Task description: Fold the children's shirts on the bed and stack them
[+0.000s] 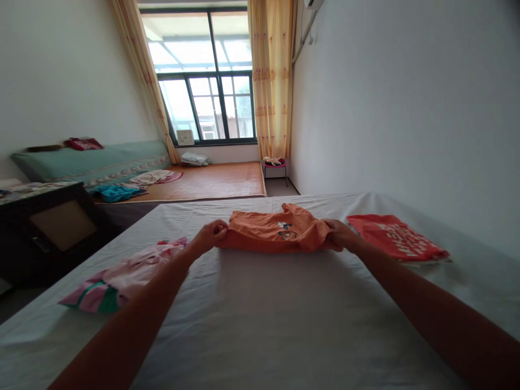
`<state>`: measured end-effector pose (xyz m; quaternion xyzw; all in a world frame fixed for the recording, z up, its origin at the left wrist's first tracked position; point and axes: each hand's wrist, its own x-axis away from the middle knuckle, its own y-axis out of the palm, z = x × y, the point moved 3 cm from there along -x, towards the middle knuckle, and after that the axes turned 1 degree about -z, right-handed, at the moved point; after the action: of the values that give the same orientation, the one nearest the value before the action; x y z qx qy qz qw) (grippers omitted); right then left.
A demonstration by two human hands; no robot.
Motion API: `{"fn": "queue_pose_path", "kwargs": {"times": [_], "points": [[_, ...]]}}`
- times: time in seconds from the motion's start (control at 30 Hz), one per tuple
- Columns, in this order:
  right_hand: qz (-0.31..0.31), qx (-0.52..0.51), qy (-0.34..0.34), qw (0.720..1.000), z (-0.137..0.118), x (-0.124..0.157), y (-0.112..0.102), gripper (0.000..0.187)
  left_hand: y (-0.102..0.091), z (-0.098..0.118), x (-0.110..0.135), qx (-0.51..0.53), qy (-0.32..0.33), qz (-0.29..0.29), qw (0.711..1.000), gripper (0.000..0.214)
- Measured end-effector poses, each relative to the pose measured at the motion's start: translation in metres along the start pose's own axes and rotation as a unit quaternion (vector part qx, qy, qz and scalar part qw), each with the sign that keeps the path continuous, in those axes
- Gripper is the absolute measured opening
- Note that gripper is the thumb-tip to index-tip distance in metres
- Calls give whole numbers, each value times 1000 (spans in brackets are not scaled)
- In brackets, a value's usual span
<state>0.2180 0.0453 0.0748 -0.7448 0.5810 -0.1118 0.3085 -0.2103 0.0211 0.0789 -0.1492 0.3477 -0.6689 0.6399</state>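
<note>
An orange T-shirt (276,230) with a small cartoon print lies partly folded on the white bed sheet (268,303) in front of me. My left hand (209,235) pinches its left edge with closed fingers. My right hand (341,234) grips its right edge the same way. Both arms reach out straight over the sheet.
A folded red garment with white lettering (396,238) lies to the right of the shirt. A crumpled pink and green garment (122,276) lies on the left. A dark bedside cabinet (49,227) stands at left. Beyond are a wooden platform (211,181), a small red stool (275,165) and a window.
</note>
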Motion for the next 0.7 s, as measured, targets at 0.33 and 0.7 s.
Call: {"fn": "queue_pose_path", "kwargs": {"times": [0.33,0.7], "points": [[16,6,167,986,46,-7,3,55,25,-55,-13,105,-129,66,984,76],[-165,-24,64,984,36,15,-11,44,24,-20,-9,51,-9,-73,996,41]]}}
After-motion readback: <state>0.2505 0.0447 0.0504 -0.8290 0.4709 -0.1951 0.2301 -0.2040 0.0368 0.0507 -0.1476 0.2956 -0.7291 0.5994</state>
